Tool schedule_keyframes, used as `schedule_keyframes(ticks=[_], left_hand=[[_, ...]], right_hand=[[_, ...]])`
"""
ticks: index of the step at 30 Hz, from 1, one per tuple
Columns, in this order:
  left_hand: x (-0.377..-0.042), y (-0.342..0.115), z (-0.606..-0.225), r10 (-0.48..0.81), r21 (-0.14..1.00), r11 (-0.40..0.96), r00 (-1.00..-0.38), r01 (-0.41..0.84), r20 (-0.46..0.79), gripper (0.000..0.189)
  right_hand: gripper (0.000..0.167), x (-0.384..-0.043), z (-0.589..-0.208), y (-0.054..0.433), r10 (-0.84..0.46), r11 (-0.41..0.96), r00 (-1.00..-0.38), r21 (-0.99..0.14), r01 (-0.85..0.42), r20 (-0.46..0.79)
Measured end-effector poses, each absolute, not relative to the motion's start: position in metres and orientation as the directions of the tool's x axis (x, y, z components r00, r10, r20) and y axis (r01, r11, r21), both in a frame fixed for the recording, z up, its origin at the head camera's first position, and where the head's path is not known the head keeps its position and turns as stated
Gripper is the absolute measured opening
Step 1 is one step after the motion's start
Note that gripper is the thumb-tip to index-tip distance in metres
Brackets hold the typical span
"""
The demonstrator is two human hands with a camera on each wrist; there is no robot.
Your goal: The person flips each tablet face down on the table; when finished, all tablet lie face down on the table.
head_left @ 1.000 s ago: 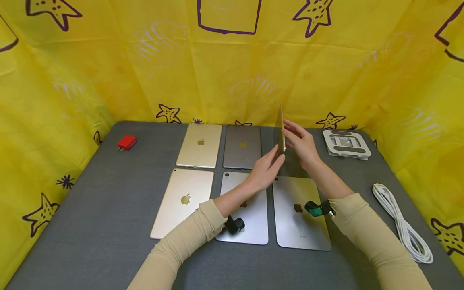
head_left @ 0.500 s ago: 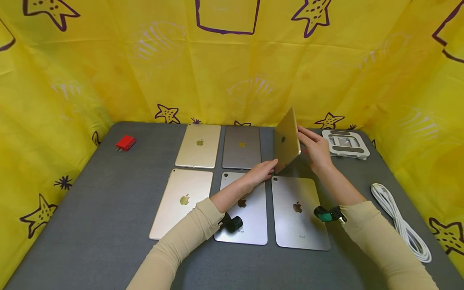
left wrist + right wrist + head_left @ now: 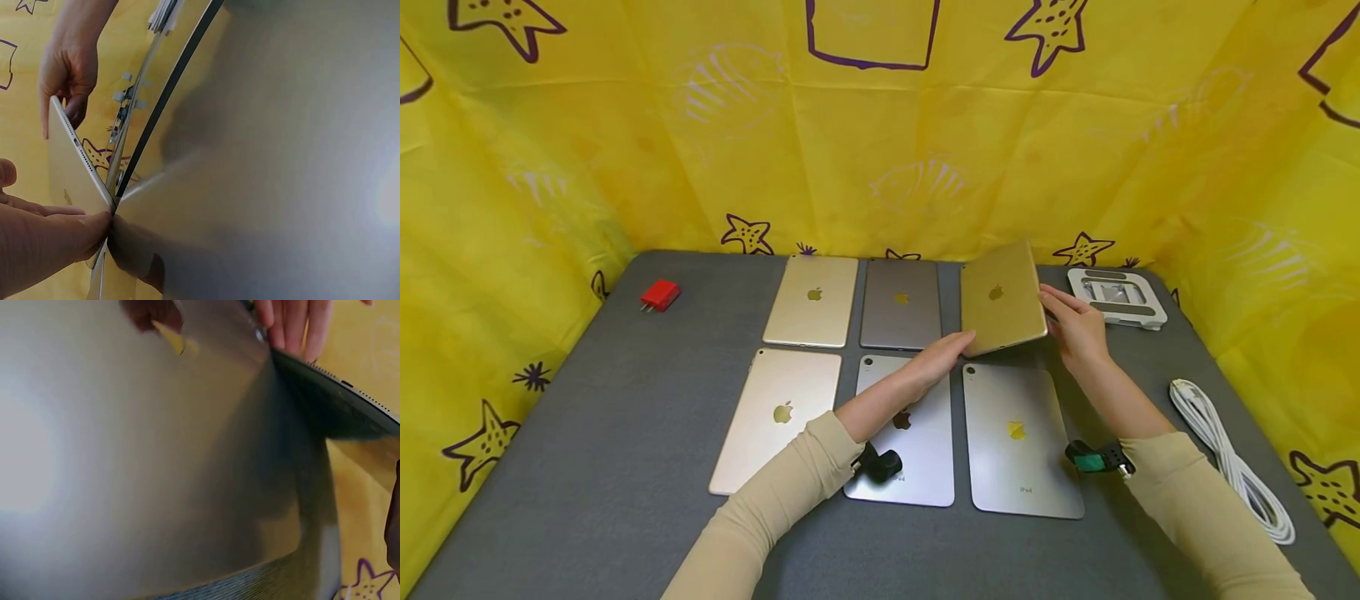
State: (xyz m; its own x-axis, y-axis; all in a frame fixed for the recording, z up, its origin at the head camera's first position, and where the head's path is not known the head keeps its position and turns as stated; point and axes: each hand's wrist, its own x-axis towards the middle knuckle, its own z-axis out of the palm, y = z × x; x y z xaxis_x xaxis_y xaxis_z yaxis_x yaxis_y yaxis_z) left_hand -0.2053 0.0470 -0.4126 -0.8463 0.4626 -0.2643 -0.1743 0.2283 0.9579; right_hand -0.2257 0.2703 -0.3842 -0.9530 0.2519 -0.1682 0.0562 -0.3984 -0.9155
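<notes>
A gold tablet (image 3: 1000, 312), apple logo facing up, is tilted at the back right of the table, its left edge low and its right edge raised. My left hand (image 3: 934, 362) holds its near left corner; in the left wrist view the fingertips (image 3: 94, 228) meet that corner. My right hand (image 3: 1078, 333) pinches the raised right edge between thumb and fingers, partly hidden by the tablet. Left of it lie a dark grey tablet (image 3: 901, 321) and a pale gold tablet (image 3: 808, 321). In front is a silver tablet (image 3: 1022, 471), which fills much of both wrist views.
The front row also has another silver tablet (image 3: 925, 454), partly under my left forearm, and a rose-gold tablet (image 3: 760, 458). A red plug adapter (image 3: 660, 295) lies far left. At right are a white folding stand (image 3: 1116, 318) and a coiled white cable (image 3: 1232, 462). Yellow cloth (image 3: 850, 150) surrounds the table.
The gold tablet has gone from standing nearly on edge to leaning down rightward, showing its back. My right hand has moved right and lower with its edge; the left stays at the corner.
</notes>
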Motion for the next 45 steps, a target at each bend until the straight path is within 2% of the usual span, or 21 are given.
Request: schedule_keyframes(ticks=[5, 10, 15, 20, 29, 35, 45], left_hand=[[-0.204, 0.047, -0.413, 0.469, 0.956, 0.260, -0.848, -0.136, -0.248, 0.062], [-0.202, 0.048, -0.414, 0.476, 0.949, 0.301, -0.848, -0.093, -0.234, 0.062], [-0.200, 0.050, -0.413, 0.464, 0.933, 0.349, -0.849, -0.088, -0.253, 0.067], [-0.200, 0.051, -0.413, 0.463, 0.925, 0.371, -0.849, -0.076, -0.255, 0.068], [-0.201, 0.051, -0.416, 0.471, 0.923, 0.380, -0.845, -0.065, -0.254, 0.067], [-0.199, 0.052, -0.415, 0.471, 0.926, 0.371, -0.846, -0.067, -0.250, 0.066], [-0.200, 0.051, -0.415, 0.462, 0.922, 0.383, -0.853, -0.054, -0.242, 0.065]], right_hand=[[0.019, -0.226, -0.394, 0.278, 0.255, -0.374, -0.948, -0.923, 0.086, -0.191], [0.019, -0.227, -0.402, 0.284, 0.260, -0.277, -0.938, -0.948, 0.155, -0.229], [0.045, -0.228, -0.408, 0.289, 0.225, -0.125, -0.940, -0.965, 0.231, -0.255], [0.048, -0.226, -0.413, 0.292, 0.174, -0.031, -0.950, -0.966, 0.257, -0.259], [0.044, -0.223, -0.422, 0.296, 0.148, 0.273, -0.968, -0.932, 0.239, -0.204], [0.045, -0.219, -0.422, 0.296, 0.135, 0.481, -0.980, -0.855, 0.195, -0.148], [0.049, -0.215, -0.417, 0.291, 0.104, 0.587, -0.987, -0.793, 0.162, -0.125]])
